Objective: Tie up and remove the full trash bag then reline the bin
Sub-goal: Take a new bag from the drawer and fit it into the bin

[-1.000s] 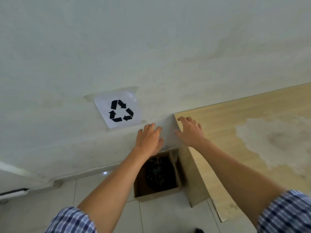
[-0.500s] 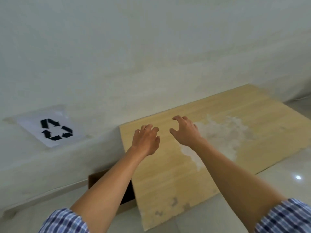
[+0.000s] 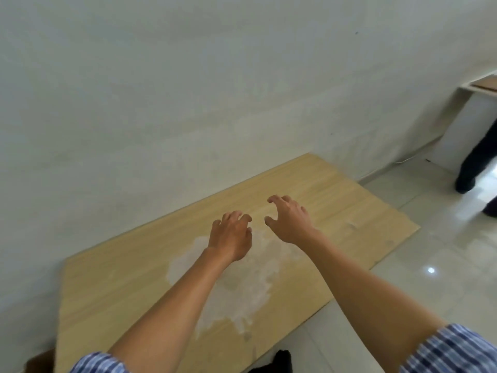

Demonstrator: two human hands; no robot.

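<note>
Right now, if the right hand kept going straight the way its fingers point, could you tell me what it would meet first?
Probably the wooden tabletop just beyond the right hand, then the wall; nothing lies between, though its height above the table is unclear.

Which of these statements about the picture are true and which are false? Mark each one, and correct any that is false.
1. Both hands hold nothing. True: the left hand and the right hand hover with loosely curled fingers.
2. A white patch marks the wooden tabletop. True: the white patch lies under the forearms.
3. The left hand grips a trash bag. False: no trash bag is in view.
4. The sleeves are plain red. False: the checked sleeves are blue and white.
5. The tabletop stands against the wall. True.
</note>
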